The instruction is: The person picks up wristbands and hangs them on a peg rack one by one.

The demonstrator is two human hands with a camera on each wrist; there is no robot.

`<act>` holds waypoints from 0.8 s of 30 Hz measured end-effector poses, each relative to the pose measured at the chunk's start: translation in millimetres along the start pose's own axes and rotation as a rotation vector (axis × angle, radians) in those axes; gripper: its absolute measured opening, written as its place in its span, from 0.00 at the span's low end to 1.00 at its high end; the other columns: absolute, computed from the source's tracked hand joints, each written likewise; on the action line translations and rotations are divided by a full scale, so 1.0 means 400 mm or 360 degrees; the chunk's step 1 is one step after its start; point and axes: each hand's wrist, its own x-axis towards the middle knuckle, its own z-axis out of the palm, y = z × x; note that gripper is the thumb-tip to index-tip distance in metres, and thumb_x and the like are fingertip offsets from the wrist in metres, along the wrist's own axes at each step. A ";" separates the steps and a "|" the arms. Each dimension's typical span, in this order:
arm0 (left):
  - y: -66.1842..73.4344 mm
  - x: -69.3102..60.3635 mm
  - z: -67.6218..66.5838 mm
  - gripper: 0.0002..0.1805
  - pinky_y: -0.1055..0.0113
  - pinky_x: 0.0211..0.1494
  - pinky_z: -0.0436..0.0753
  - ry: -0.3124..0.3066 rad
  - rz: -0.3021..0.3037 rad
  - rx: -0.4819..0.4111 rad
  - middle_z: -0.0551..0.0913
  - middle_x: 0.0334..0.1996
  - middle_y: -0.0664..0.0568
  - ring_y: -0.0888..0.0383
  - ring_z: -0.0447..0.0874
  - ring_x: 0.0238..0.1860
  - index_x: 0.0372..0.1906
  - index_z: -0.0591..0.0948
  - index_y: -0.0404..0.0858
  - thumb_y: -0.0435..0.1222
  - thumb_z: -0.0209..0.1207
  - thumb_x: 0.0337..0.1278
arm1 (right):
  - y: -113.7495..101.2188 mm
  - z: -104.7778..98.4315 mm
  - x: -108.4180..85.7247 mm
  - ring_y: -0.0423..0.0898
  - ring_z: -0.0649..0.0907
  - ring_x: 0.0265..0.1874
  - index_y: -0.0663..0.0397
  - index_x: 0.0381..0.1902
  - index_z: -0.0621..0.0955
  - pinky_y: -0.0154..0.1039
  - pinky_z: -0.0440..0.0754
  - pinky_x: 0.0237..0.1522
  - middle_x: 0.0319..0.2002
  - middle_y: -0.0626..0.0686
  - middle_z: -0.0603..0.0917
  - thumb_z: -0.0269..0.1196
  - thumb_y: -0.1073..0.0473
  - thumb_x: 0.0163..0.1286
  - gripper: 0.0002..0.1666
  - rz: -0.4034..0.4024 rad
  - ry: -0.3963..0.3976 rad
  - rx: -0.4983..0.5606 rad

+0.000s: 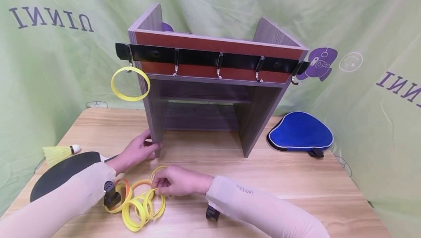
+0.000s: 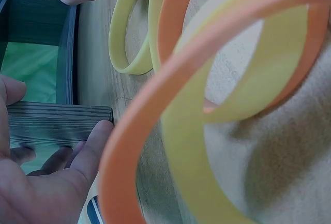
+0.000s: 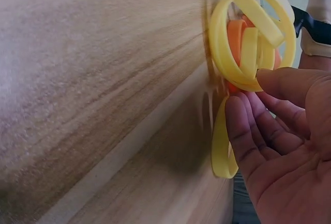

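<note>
A small grey wooden shelf unit [image 1: 253, 121] stands on the table, a black hook rail [image 1: 197, 57] across its front. My left hand [image 1: 136, 153] grips the lower front edge of its left side panel [image 2: 62, 123], thumb on one face and fingers on the other. One yellow ring [image 1: 130, 83] hangs from the leftmost hook. Several yellow and orange rings [image 1: 133, 214] lie heaped on the table between my forearms. At this heap, my right hand [image 1: 181, 181] pinches the edge of a yellow ring [image 3: 220, 43] between thumb and fingers. Another yellow ring [image 3: 222, 157] lies beside the fingertips.
On the left lie a shuttlecock [image 1: 60, 154] and a black paddle [image 1: 62, 174], partly under my left forearm. A blue zipped case [image 1: 300, 130] lies right of the shelf unit. Green printed cloth [image 1: 358, 18] hangs around the table [image 1: 296, 187].
</note>
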 end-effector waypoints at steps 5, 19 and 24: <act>0.001 -0.002 0.000 0.31 0.65 0.45 0.89 -0.0008 -0.0011 -0.0007 0.76 0.62 0.28 0.41 0.84 0.57 0.74 0.66 0.32 0.37 0.60 0.73 | 0.002 0.001 -0.002 0.25 0.77 0.34 0.60 0.46 0.86 0.16 0.79 0.44 0.39 0.52 0.89 0.66 0.68 0.72 0.07 -0.0013 0.0021 -0.0008; 0.003 -0.002 0.002 0.32 0.67 0.44 0.89 0.0006 -0.0016 -0.0029 0.76 0.62 0.27 0.41 0.84 0.57 0.74 0.65 0.32 0.36 0.60 0.72 | 0.018 -0.013 -0.022 0.24 0.78 0.30 0.63 0.44 0.86 0.19 0.82 0.41 0.37 0.57 0.90 0.68 0.65 0.71 0.06 0.0044 -0.0003 0.0339; -0.001 -0.001 0.002 0.33 0.67 0.43 0.89 0.0005 -0.0014 -0.0033 0.76 0.62 0.27 0.42 0.84 0.57 0.75 0.64 0.31 0.36 0.61 0.72 | 0.028 -0.019 -0.034 0.32 0.82 0.28 0.69 0.45 0.85 0.25 0.86 0.38 0.34 0.59 0.88 0.69 0.66 0.70 0.09 0.0168 -0.0058 0.0742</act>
